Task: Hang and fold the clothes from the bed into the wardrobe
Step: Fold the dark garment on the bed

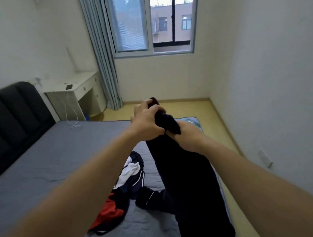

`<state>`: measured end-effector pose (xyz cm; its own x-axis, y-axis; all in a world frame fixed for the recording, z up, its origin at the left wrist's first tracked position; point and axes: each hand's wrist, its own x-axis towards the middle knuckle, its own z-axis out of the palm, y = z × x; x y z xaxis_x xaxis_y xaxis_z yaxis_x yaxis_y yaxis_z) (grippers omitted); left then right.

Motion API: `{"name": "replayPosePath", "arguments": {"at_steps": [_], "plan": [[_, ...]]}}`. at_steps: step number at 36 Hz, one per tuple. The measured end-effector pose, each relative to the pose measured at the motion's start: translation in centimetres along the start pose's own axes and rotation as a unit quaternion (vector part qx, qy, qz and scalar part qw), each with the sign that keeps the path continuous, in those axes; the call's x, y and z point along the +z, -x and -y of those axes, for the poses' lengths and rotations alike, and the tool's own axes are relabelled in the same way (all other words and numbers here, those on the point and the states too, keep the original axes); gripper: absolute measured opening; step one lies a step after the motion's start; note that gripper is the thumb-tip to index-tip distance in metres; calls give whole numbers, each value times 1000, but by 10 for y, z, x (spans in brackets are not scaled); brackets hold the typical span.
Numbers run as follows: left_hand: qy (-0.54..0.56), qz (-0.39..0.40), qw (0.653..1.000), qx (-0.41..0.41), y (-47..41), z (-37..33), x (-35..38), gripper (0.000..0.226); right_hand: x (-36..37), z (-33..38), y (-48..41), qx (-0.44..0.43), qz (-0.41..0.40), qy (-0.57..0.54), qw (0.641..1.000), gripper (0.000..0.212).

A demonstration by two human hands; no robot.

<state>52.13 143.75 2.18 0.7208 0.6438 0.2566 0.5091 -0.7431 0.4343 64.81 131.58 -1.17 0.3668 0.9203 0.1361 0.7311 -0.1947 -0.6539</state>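
Grey bedding is covering the bed [44, 161], which is filling the lower left of a small white-walled bedroom with a yellowish floor.

Above the bed, near its right edge, a black garment [189, 189] is hanging from both hands; it looks like dark trousers, but the exact kind is hard to tell. Its upper end is bunching between the two hands, and its long body is dropping down toward the bed's near right corner.

The left hand [146, 122] is closing its fingers around the top of the black garment, with the thumb pressing at the lower side. The right hand [188, 136] is lying just beside the left hand, touching it, and is gripping the same cloth from below; its fingers are mostly hidden behind the fabric, so only a closed grip is showing.

On the bed, left of the hanging garment, a crumpled pile of clothes [123, 190] in navy, white and red is lying.

Beyond the bed, a black padded headboard [11, 118] is standing at its left end, a white desk [77, 92] is standing behind it, and a blue-grey curtain [102, 57] is hanging beside the window [151, 21].
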Motion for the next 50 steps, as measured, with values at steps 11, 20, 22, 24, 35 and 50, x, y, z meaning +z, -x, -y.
{"name": "replayPosePath", "arguments": {"at_steps": [11,20,22,24,35,50], "plan": [[-124,-60,977,162,-36,-19,-7,31,-56,-33,18,68,-100,207,971,15],[8,-236,965,110,-55,-70,-43,19,-75,-52,27,107,-255,253,927,9],[19,-269,956,120,-55,-71,-52,23,-83,-57,29,158,-249,218,930,9],[19,-298,944,144,-55,-69,-61,30,-90,-61,32,217,-254,152,930,6],[-126,-138,973,138,-46,7,-68,72,-146,-27,17,260,-307,-44,915,58],[-12,-185,955,-231,-41,87,-70,22,-184,-43,33,190,-233,360,883,14]]}}
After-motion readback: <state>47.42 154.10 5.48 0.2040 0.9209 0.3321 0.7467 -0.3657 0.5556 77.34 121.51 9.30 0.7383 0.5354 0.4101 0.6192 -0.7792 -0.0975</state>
